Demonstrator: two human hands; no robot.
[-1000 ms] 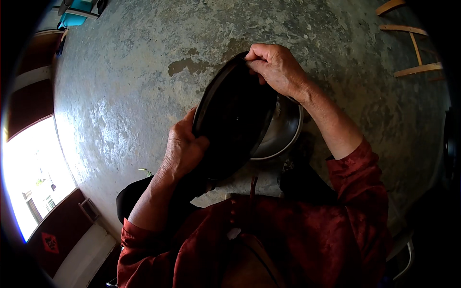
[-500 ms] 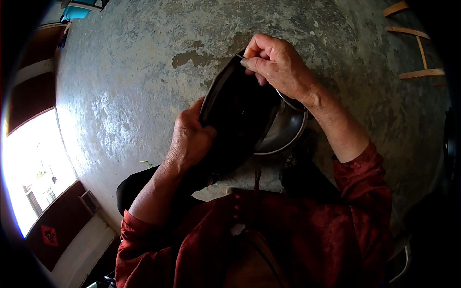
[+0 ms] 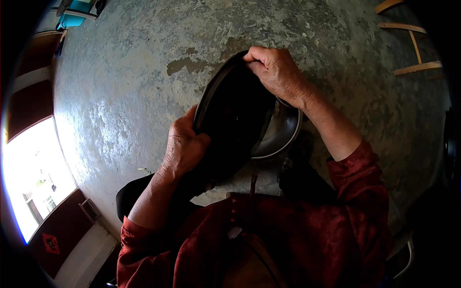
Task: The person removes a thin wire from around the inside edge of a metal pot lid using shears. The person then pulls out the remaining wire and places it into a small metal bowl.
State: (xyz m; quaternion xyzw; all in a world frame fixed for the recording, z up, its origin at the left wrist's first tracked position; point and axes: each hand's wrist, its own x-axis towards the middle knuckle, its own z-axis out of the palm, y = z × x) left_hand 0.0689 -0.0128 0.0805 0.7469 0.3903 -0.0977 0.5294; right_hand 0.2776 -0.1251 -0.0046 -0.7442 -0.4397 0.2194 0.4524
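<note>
A large round black bowl-shaped thing (image 3: 233, 110) with a raised rim is tilted up in front of me; its inside is too dark to make out. My left hand (image 3: 186, 144) is closed on its left edge, thumb on the inner side. At the top of the rim, my right hand (image 3: 271, 69) is closed with its fingers and thumb pinching the edge. Whether a small thing is also in that pinch, I cannot tell. Behind the dark thing, partly hidden by it, a shiny metal basin (image 3: 284, 132) stands low between my knees.
Around me is a worn concrete floor (image 3: 139, 81) with a damp-looking patch. Wooden chair parts (image 3: 415, 48) stand at the far right. A turquoise container (image 3: 74, 17) is at the far left, above a bright doorway (image 3: 36, 177). A metal chair leg (image 3: 408, 259) shows at lower right.
My right hand has come down slightly and closed on the rim; the thin dark strip that showed at its fingertips is no longer visible. The bowl-shaped thing has shifted a little to the left.
</note>
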